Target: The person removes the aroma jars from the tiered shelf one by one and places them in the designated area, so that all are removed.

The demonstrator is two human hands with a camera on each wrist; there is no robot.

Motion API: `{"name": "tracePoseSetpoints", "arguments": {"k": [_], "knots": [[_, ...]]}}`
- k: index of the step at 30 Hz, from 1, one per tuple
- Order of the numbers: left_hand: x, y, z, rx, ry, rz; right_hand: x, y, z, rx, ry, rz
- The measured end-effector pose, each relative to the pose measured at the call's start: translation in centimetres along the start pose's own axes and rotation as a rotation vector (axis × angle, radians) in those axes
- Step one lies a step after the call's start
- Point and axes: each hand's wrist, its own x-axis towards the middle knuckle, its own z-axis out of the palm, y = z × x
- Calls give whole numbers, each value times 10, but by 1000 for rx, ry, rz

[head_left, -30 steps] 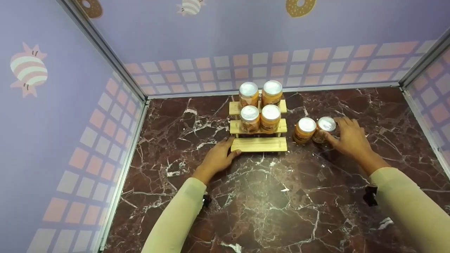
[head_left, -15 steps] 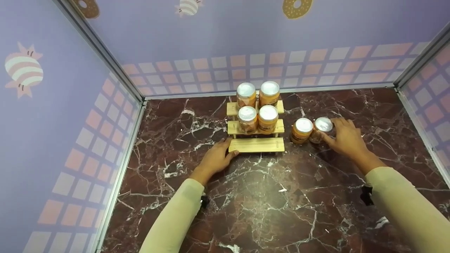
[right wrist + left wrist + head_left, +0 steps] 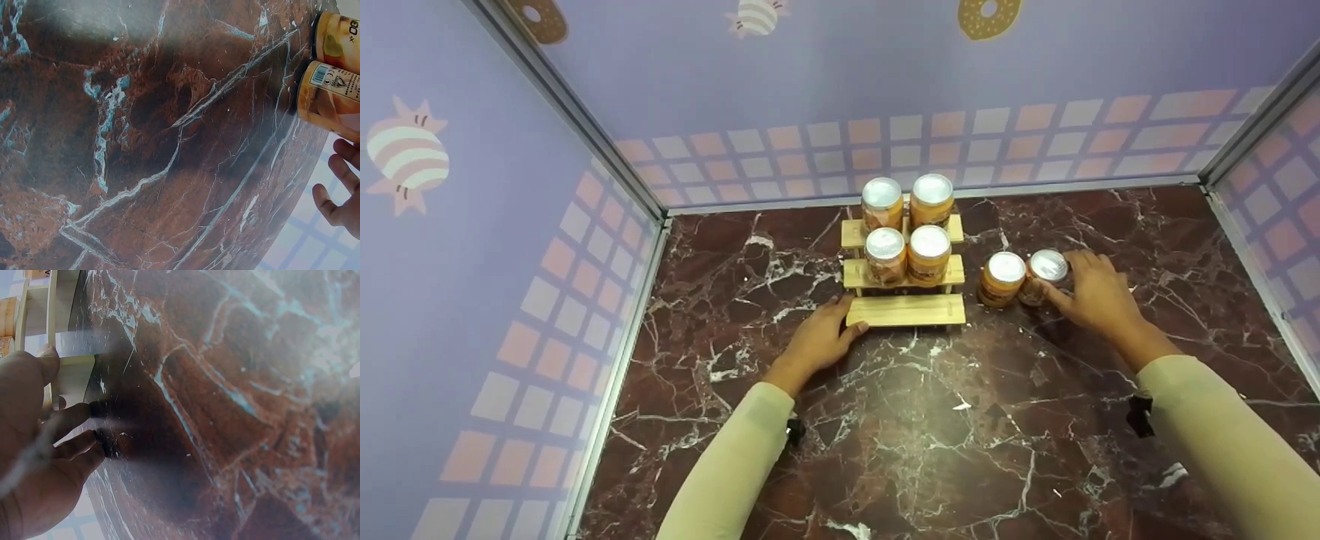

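In the head view my left hand [image 3: 816, 337] grips the left end of the lowest step of a three-step wooden stand [image 3: 906, 310]; the left wrist view shows the thumb and a finger at its edge. Two orange cans with silver lids stand side by side on the middle step, and two more on the top step. Right of the stand, two similar cans are on the tabletop: a left can [image 3: 1001, 281] and a right can [image 3: 1046, 267]. My right hand [image 3: 1099, 296] holds the right can between thumb and fingers. Its label and barcode [image 3: 320, 74] show in the right wrist view.
The tabletop [image 3: 915, 450] is dark red marble-patterned with white veins. A lilac back wall [image 3: 847, 75] with printed sweets rises behind the stand. Side walls [image 3: 450, 300] close off the left and right. Small white specks lie on the tabletop.
The whole head view has shifted slightly to the left. Both hands, the stand and the cans keep their places relative to one another.
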Motion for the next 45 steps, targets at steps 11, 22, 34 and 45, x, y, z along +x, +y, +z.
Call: {"name": "tracePoseSetpoints", "arguments": {"k": [11, 22, 34, 45], "knots": [[-4, 10, -9, 48, 3, 24, -2, 1, 1, 4, 14, 10], [2, 0, 0, 47, 0, 24, -3, 2, 0, 6, 0, 22], [0, -6, 3, 33, 36, 26, 1, 0, 0, -7, 3, 18], [4, -7, 4, 58, 32, 36, 0, 0, 1, 10, 25, 10]]}}
